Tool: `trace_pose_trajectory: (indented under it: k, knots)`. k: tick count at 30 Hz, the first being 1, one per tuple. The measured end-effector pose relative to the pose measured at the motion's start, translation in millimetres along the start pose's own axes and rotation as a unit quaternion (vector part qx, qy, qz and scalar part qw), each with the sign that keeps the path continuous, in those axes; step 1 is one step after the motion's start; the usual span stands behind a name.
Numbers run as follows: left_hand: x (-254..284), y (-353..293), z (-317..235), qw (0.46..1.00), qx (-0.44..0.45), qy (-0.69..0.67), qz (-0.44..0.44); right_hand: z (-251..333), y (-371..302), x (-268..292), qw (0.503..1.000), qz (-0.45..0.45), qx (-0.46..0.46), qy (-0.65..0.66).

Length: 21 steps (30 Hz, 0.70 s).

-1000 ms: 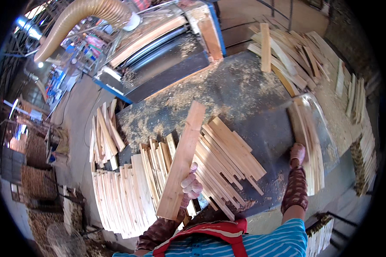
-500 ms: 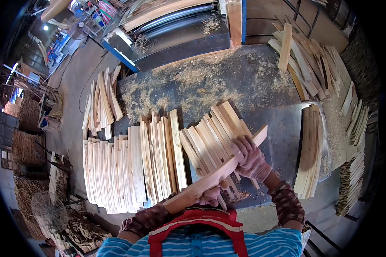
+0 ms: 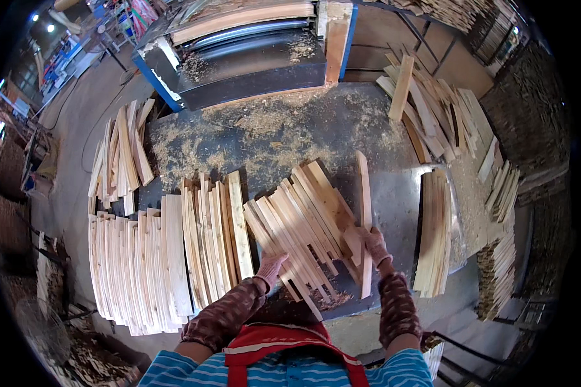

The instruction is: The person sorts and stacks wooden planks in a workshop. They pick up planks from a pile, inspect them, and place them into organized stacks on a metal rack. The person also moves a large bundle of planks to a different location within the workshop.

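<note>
My right hand (image 3: 374, 246), in a pale knitted glove, is closed around a long wooden slat (image 3: 365, 187). This slat stands apart from the others, on the right side of the middle row. The middle row of wooden slats (image 3: 294, 216) lies slanted side by side on the dark metal table (image 3: 397, 213). At the lower left edge of that row is my gloved left hand (image 3: 271, 266), its fingers stretched toward the slats with nothing visibly held. Patterned sleeve covers wrap both forearms.
Left of my hands lie more rows of slats (image 3: 135, 264). On the right is another row (image 3: 434, 232), with a loose heap (image 3: 426, 109) behind it. A machine with a metal roller (image 3: 252, 64) stands at the back, and wood shavings (image 3: 258, 129) cover the table before it.
The slat held across my body by both hands is now upright in the view at the right, in my right hand only. My left hand has let go and moved left to the middle row.
</note>
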State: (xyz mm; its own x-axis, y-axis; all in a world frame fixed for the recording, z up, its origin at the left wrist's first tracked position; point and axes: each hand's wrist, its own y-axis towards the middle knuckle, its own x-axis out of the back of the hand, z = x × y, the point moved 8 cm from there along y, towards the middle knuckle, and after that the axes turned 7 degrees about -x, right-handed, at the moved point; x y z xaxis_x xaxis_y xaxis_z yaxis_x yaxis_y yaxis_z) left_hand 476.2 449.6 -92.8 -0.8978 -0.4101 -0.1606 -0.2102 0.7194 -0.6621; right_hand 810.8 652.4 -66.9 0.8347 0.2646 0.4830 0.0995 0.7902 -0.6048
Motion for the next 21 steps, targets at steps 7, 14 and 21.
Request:
trace_pose_trajectory:
  k: [7,14,21]
  knots:
    - [11.5,12.3,-11.2,0.953,-0.175,0.231,0.085,75.2,32.6,-55.1,0.977,0.095,0.183,-0.059]
    - [-67.9,97.8,-100.2,0.991,-0.037,-0.124,0.024,112.2,146.1,15.3,0.986,0.045,0.142,0.081]
    - [-27.0,79.2,-139.3,0.77,-0.061,0.609,0.182,176.0,73.6,6.1,0.972,0.008,0.233,0.03]
